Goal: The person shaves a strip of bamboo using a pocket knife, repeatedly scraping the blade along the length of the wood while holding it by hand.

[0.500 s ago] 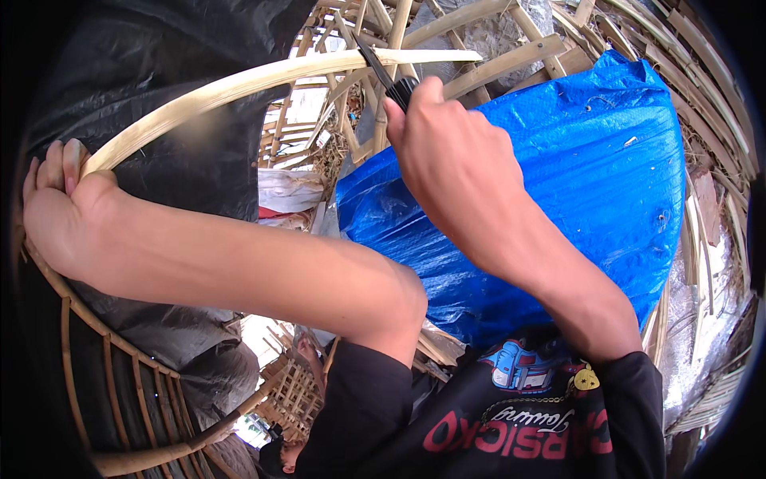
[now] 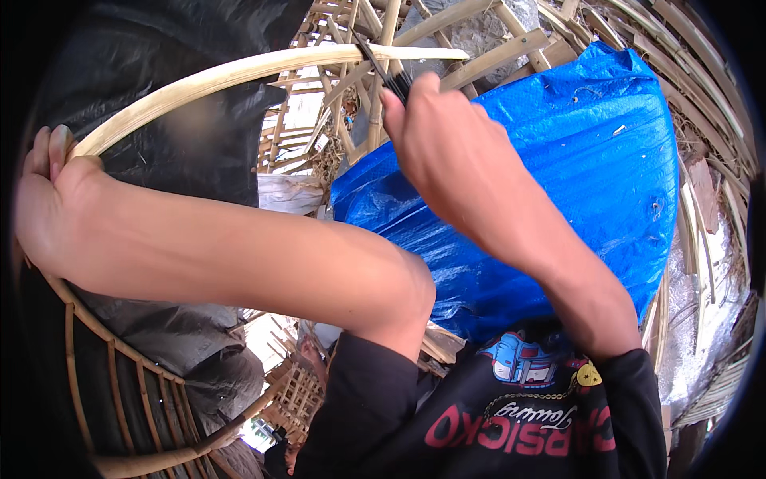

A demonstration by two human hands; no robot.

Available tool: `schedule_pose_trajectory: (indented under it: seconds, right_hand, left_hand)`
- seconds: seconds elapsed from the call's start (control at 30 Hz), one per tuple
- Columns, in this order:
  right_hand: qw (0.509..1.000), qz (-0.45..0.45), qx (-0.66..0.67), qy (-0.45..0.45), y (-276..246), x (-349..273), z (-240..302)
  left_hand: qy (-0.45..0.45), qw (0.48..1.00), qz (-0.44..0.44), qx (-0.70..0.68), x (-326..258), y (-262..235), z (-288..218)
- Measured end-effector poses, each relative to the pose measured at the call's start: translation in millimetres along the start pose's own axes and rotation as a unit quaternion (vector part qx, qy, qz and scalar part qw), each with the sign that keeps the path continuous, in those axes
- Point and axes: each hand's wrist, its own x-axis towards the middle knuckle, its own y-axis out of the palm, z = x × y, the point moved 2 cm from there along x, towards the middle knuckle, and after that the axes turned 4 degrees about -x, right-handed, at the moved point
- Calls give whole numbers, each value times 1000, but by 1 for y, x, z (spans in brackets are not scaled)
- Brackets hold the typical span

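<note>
A long pale bamboo strip (image 2: pixel 215 77) arcs across the upper left of the head view. My left hand (image 2: pixel 49 195) is closed around its left end, arm stretched out to the left. In my right hand (image 2: pixel 447 148) is a knife (image 2: pixel 396 85) with a black handle, the fingers wrapped around it. Its dark narrow blade crosses the strip a short way from the tapered right tip and touches it. My right hand's palm side and most of its fingers are hidden.
Blue plastic sheeting (image 2: pixel 574 168) spreads beneath my right arm. Black plastic sheet (image 2: pixel 183 48) hangs at the upper left. Bamboo slats (image 2: pixel 511 60) lie crossed at the top. A bamboo frame (image 2: pixel 124 399) curves at the lower left, near another person (image 2: pixel 292 460) partly visible.
My left hand has shifted slightly left, drawing the bamboo strip left with it. The knife stays at nearly the same spot, so less of the strip extends past the blade.
</note>
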Motion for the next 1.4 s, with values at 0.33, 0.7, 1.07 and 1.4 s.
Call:
schedule_pose_trajectory:
  seconds: [0.33,0.7,1.07,1.4]
  right_hand:
    - [998,55,-14,32,0,-18,1]
    - [999,-47,-13,-16,7,4,-4]
    - [998,-20,-49,-21,7,1,1]
    - [1000,1,-27,0,2,-19,-7]
  left_hand:
    - [59,989,-102,88,-37,0,5]
    - [32,985,-142,89,-11,-7,20]
    - [1,994,-44,104,17,-27,28]
    - [52,970,-114,209,10,-17,31]
